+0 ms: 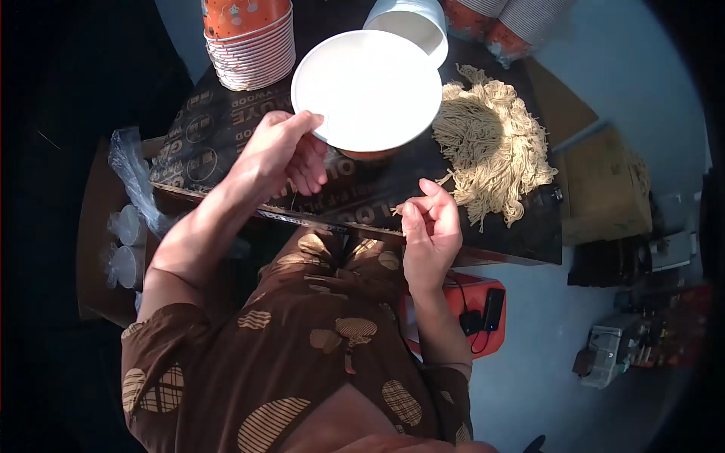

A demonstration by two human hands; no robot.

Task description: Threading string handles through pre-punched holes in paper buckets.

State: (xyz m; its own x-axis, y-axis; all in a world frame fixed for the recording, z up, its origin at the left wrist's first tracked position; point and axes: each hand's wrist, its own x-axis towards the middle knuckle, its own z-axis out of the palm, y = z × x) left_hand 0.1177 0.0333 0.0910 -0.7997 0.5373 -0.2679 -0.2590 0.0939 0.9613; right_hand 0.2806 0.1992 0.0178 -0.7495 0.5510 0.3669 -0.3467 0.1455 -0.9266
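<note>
A round white lid (366, 90) sits at the middle of the dark table, with a sliver of an orange-brown tub (370, 153) showing beneath it. My left hand (291, 151) is at the lid's near left edge. Its thumb presses on the rim, while the other fingers curl below. By the table's front edge my right hand (432, 234) is raised with curled fingers, thumb and forefinger close together. A small tan bit shows at its fingertips, too small to name. Just beyond that hand lies a bundle of cream cord strands (521, 151).
A stack of orange-and-white paper tubs (249, 57) stands at the far left of the table (226, 143). Behind the lid a white tub (423, 30) lies tipped. More wrapped tubs (521, 30) are at the back right. Right of the table is a cardboard box (604, 189); below, a red stool (495, 332).
</note>
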